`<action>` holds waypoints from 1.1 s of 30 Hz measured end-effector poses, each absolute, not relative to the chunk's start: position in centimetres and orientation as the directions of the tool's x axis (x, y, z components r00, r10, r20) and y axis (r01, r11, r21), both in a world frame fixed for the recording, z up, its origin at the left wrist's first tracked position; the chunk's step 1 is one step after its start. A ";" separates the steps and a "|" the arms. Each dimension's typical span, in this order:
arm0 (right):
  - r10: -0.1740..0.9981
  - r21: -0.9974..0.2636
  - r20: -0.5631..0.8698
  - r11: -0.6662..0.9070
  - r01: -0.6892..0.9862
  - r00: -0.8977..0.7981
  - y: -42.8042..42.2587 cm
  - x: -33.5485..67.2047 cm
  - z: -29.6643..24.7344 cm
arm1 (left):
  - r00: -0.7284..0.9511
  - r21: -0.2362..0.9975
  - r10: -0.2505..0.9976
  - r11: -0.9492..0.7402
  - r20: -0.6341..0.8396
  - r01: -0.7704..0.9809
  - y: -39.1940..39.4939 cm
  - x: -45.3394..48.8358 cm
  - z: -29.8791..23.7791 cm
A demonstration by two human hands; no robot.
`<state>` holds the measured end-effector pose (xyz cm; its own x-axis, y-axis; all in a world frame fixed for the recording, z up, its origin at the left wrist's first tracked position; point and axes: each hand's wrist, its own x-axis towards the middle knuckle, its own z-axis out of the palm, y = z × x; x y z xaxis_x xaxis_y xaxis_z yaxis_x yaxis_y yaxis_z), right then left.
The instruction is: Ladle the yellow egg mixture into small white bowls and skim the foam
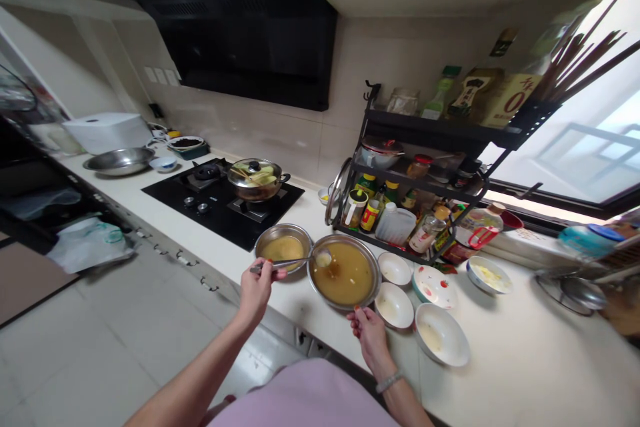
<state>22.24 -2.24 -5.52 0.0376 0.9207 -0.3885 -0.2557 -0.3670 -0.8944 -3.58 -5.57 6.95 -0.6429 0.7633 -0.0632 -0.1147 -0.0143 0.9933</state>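
My left hand (257, 288) is closed round the handle of a metal ladle (290, 261). The handle crosses over a smaller metal bowl (283, 229) holding yellowish liquid. The ladle's round head dips into the brownish liquid (347, 277) of a larger metal basin (369, 245). At that basin's near rim, my right hand (369, 333) pinches the edge between thumb and fingers. Just right of it stand white bowls: a small one (400, 268), another small one (400, 300) and a bigger one (453, 332) with a little pale residue. Beside them is a strawberry-patterned dish (434, 283).
A lidded pan (257, 180) sits on the black gas hob (215, 207) to the left. Behind the basin rises a black rack (425, 183) of bottles and jars. A bowl of pale yellow pieces (490, 275) stands at right. A wide metal pan (120, 161) lies far left.
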 end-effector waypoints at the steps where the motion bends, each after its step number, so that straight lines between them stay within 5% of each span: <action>1: 0.921 -0.895 -0.388 -0.366 -0.255 0.040 -2.3 22.2 -5.5 | -0.608 0.997 0.793 -0.029 -0.023 -0.075 -5.7 -3.0 6.9; 10: 0.923 -0.895 -0.384 -0.365 -0.255 0.027 -2.3 22.2 -5.4 | -0.211 0.818 0.846 -0.363 0.491 0.447 -7.5 -2.1 6.8; 20: 0.919 -0.890 -0.393 -0.375 -0.258 0.021 -2.3 22.3 -5.3 | -0.729 0.991 0.675 -0.021 0.113 0.135 -5.8 -7.8 4.0; 28: 0.920 -0.894 -0.390 -0.367 -0.256 0.041 -2.3 22.2 -5.4 | -0.721 0.875 0.644 0.164 0.255 0.456 -6.4 -10.6 0.8; 33: 0.918 -0.891 -0.394 -0.369 -0.265 0.043 -2.2 22.2 -5.5 | -0.751 0.890 0.618 0.173 0.235 0.421 -5.7 -11.3 0.6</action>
